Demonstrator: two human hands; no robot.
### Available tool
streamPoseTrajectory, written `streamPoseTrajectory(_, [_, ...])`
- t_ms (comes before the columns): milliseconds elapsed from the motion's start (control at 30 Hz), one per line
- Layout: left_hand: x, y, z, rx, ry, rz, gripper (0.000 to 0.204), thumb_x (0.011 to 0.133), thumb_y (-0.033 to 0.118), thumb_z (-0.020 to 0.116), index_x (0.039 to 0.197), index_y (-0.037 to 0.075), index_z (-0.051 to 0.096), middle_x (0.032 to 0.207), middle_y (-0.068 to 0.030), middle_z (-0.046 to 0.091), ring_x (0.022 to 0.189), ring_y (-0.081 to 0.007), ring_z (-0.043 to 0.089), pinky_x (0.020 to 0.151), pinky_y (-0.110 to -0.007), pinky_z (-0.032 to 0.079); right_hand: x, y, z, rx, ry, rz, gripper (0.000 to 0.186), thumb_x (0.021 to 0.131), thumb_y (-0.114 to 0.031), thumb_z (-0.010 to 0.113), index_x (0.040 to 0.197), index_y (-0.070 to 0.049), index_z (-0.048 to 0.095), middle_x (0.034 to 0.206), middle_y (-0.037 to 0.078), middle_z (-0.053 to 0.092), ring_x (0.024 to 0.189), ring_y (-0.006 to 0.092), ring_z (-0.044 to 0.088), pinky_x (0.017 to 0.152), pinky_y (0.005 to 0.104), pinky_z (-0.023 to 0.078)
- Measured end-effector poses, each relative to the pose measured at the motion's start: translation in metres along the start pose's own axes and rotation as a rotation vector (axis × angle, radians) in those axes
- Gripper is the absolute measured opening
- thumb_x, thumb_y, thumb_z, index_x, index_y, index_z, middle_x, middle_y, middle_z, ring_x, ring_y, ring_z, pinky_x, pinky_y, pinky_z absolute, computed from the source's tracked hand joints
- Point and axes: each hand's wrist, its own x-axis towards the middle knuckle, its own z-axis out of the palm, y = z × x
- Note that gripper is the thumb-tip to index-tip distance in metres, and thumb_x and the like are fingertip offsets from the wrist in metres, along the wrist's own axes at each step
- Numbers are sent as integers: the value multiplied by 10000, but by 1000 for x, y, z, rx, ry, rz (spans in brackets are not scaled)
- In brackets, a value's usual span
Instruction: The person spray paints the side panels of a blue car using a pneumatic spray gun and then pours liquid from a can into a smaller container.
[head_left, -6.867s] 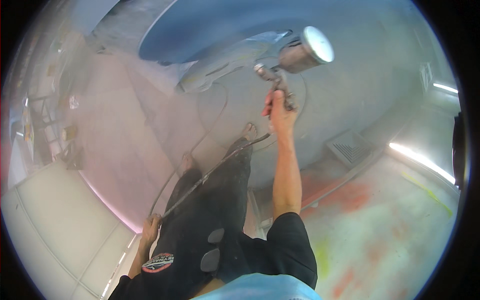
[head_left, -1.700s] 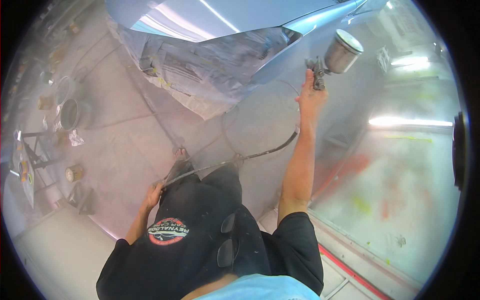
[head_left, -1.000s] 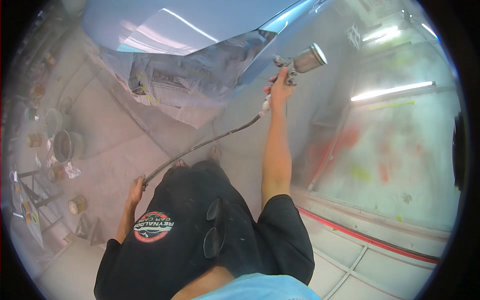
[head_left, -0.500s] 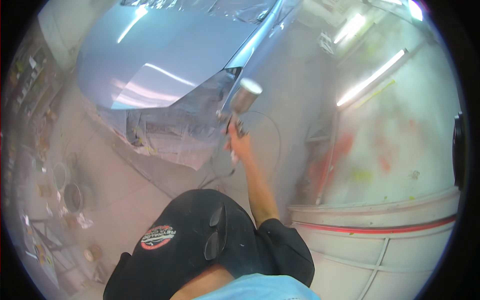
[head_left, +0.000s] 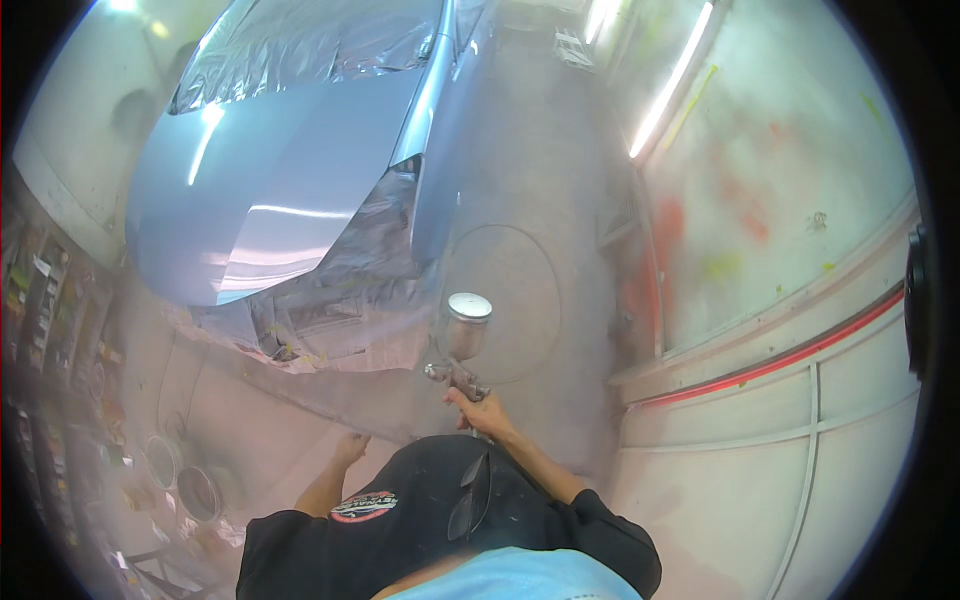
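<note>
My right hand (head_left: 478,412) is wrapped round the grip of a metal paint spray gun (head_left: 458,378) in front of my body. On top of the gun stands a paint cup (head_left: 466,325) with a pale round lid, roughly upright. My left hand (head_left: 350,447) is low at my left side, fingers curled in; whether anything is in them is hidden. Ahead lies a glossy blue car hood (head_left: 280,160) beside a blue fender (head_left: 428,200). Masking sheet (head_left: 340,310) covers the car's front, and clear plastic film (head_left: 300,65) covers the windshield. The gun is apart from the car.
A hose (head_left: 555,270) curves across the grey floor beyond the gun. To the right runs a pale, paint-stained wall (head_left: 800,200) with a red stripe (head_left: 770,370) and a tube light (head_left: 672,80). Buckets (head_left: 198,494) and cluttered shelves (head_left: 45,310) stand at left. Haze hangs about.
My right hand has drawn the spray gun back from the fender toward my body. My left hand has come into view. The view has shifted, showing more of the car and floor ahead.
</note>
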Motion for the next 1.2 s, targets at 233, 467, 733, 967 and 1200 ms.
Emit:
streamPoseTrajectory(233, [19,115,28,138,-24,64,472,921,466,594,1076,35,711,711,-104,692,650,-198,669,636,-336,538,-20,24,-37,-128,-60,-11,465,895,-487,699,1049,-48,711,709,32,646,571,121,605,562,287,496])
streamPoseTrajectory(467, [-36,115,150,281,-356,42,500,922,487,572,1102,40,703,844,-136,716,812,-238,688,766,-353,528,-55,63,-117,-59,-167,-104,449,886,-445,723,1103,-53,705,836,33,678,663,98,584,612,296,512])
streamPoseTrajectory(733, [-43,110,193,626,-517,-52,589,917,527,556,1189,17,667,976,-147,728,934,-295,686,878,-418,510,-100,108,-197,98,-128,-94,424,930,-411,688,1121,-32,696,922,54,706,769,130,671,685,314,554])
streamPoseTrajectory(967, [-77,223,244,361,-391,164,551,937,511,540,1241,67,660,1083,-203,711,1030,-330,671,915,-424,510,-131,108,-226,68,35,-3,443,907,-442,718,1021,-13,721,782,38,670,656,118,613,602,308,498])
streamPoseTrajectory(1200, [-42,166,263,556,-480,461,600,941,579,505,1253,93,668,1156,-203,693,1133,-385,627,977,-463,473,-107,129,-185,114,268,-139,377,897,-397,740,947,-23,737,720,20,651,641,105,599,594,317,496])
